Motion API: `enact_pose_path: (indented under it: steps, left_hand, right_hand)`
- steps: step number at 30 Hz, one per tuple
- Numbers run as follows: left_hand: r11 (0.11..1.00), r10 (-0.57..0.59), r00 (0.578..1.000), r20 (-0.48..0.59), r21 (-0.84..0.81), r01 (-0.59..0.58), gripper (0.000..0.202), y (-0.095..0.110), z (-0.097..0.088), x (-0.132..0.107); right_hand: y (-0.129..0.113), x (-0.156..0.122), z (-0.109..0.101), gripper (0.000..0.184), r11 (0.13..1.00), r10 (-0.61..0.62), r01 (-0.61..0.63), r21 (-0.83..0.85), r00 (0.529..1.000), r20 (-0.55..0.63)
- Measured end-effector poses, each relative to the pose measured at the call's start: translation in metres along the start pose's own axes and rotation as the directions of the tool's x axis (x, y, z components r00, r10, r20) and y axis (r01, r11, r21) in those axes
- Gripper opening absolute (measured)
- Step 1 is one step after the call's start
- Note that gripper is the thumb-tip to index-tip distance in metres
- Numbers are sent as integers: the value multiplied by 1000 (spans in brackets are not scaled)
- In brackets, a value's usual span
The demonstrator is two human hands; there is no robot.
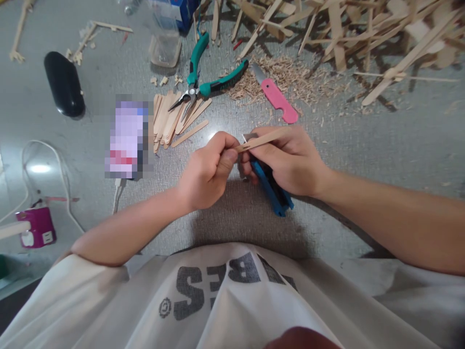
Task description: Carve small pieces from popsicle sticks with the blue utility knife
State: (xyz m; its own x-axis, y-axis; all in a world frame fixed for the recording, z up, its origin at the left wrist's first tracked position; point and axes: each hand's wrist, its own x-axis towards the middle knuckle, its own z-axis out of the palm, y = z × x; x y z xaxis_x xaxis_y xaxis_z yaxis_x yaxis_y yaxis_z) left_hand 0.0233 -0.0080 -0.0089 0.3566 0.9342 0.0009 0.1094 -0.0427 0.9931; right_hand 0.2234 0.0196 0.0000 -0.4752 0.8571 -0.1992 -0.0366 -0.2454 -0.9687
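Observation:
Between the thumb and fingers of my left hand (pixel 207 169) is one end of a wooden craft stick (pixel 267 139). The stick slants up to the right, across the front of my right hand, and has a small dark slot near the pinched end. Wrapped in my right hand (pixel 290 160) is a blue utility knife (pixel 272 189); its handle points down toward me. The knife's blade (pixel 249 137) shows just behind the stick, close to the slot. Whether the blade touches the wood is hard to tell. My right fingertips are partly hidden behind the stick and handle.
Green-handled pliers (pixel 194 89) lie open on a pile of craft sticks (pixel 165 118). A pink folding knife (pixel 278 99) rests by wood shavings (pixel 290 77). Stick constructions (pixel 337 34) fill the back right. Leftward are a blurred phone (pixel 127 138), a black case (pixel 64 85) and a purple power adapter (pixel 43 225).

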Motion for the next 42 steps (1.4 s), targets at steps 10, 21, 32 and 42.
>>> enact_pose_path:
  steps: [10,21,32,42]
  left_hand:
    - [952,143,989,43,269,-149,32,-3,-4,-4]
    - [999,-42,998,-47,-35,40,57,-6,-5,3]
    - [977,67,985,-161,211,-32,61,0,-1,2]
    - [901,184,972,-144,421,-108,47,1,0,-1]
  right_hand:
    - [3,0,0,47,999,-32,32,-1,999,-21]
    - [2,2,-6,40,996,27,-29,88,999,17]
    - [0,2,-8,35,998,37,-35,-50,998,47]
    - [-8,6,-3,43,978,207,-208,33,978,26]
